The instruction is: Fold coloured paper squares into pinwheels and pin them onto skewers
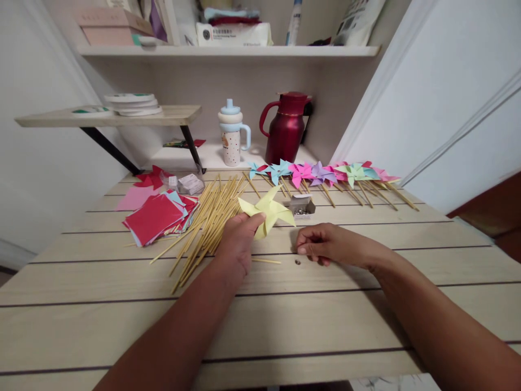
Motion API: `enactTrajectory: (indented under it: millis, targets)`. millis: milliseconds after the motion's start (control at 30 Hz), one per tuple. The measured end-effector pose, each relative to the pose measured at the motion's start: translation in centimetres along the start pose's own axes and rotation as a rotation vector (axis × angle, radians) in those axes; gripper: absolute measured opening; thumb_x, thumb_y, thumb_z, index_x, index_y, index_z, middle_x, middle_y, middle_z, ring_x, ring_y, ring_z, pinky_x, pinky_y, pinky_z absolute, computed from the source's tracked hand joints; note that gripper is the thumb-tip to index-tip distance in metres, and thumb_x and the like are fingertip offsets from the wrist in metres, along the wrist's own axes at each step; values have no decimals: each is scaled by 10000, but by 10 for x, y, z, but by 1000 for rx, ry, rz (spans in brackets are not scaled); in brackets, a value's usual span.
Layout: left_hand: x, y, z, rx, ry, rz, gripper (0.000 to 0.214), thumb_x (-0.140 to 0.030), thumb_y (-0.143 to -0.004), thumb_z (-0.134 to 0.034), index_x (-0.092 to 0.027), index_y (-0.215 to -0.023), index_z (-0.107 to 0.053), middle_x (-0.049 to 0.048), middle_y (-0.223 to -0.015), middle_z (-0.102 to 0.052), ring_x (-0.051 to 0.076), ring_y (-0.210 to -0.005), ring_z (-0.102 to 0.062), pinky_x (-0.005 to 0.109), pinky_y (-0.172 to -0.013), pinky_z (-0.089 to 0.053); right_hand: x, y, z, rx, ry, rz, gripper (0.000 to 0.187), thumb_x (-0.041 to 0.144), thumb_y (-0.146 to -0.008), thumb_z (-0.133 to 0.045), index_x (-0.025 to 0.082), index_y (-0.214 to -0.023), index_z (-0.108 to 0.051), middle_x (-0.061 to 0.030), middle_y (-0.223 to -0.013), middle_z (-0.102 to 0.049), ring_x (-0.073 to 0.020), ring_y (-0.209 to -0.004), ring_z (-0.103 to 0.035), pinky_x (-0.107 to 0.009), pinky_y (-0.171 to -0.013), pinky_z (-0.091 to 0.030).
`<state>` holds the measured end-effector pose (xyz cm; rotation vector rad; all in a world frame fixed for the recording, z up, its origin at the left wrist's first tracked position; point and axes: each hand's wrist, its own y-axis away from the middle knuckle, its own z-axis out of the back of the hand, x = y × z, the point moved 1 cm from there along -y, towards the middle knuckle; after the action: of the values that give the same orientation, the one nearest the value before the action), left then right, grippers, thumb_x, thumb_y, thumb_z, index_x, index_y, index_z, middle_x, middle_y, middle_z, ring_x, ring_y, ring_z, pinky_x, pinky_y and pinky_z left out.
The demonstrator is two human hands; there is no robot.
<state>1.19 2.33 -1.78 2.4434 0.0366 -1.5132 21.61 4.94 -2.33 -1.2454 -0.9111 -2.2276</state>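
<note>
A pale yellow paper pinwheel (pixel 273 208) is pinched near its centre by my left hand (pixel 240 233), thumb on top, raised over the table. To the right, my right hand (pixel 321 243) rests low at the tabletop with curled fingers. Whatever its fingertips may hold is hidden. A small dark pushpin-like piece (pixel 298 262) lies just left of and below those fingers. Behind them stands a small open box (pixel 302 208) of shiny metal pieces. One thin wooden stick (pixel 266 261) lies by my left wrist, apart from the big pile of sticks (pixel 207 231).
Stacked coloured paper squares (pixel 157 217) lie left, near clear plastic boxes (pixel 190 183). Finished pinwheels on sticks (pixel 323 174) line the back right. Behind stand a tumbler (pixel 232 138) and a red thermos jug (pixel 286 130). A raised wooden shelf (pixel 49 118) holds white tape rolls (pixel 136 104).
</note>
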Motion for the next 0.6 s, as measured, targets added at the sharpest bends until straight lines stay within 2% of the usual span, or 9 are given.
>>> enactTrajectory:
  millis: [167, 300, 433, 600]
  targets:
    - [0, 0, 0, -2, 0, -5, 59, -180, -617, -746, -166, -612, -689, 7, -630, -696, 134, -638, -615, 242, -677, -474, -5, -3, 2, 9, -21, 33, 182, 318, -765, -708, 184, -876, -653, 14, -723, -574, -97, -597, -485, -203, -502, -395]
    - [2, 0, 1, 2, 1, -1, 55, -187, -615, -744, -158, -635, -702, 10, -634, -700, 132, -629, -613, 240, -661, -468, -6, -5, 1, 17, -35, 49, 221, 303, -720, -748, 181, -890, -678, 34, -680, -555, -84, -570, -442, -206, -511, -353]
    - [2, -1, 1, 11, 6, -6, 67, -192, -610, -751, -156, -624, -696, 12, -647, -705, 130, -640, -617, 240, -677, -466, -4, -5, -1, 10, 22, 67, 180, 322, -729, -736, 180, -833, -698, 21, -685, -590, -98, -598, -457, -223, -549, -366]
    - [1, 0, 0, 14, 12, -9, 80, -199, -604, -757, -160, -642, -698, 17, -657, -708, 141, -654, -626, 255, -695, -470, -2, -6, -4, -30, 103, 53, 157, 327, -774, -661, 177, -796, -700, -3, -725, -640, -100, -572, -438, -224, -512, -346]
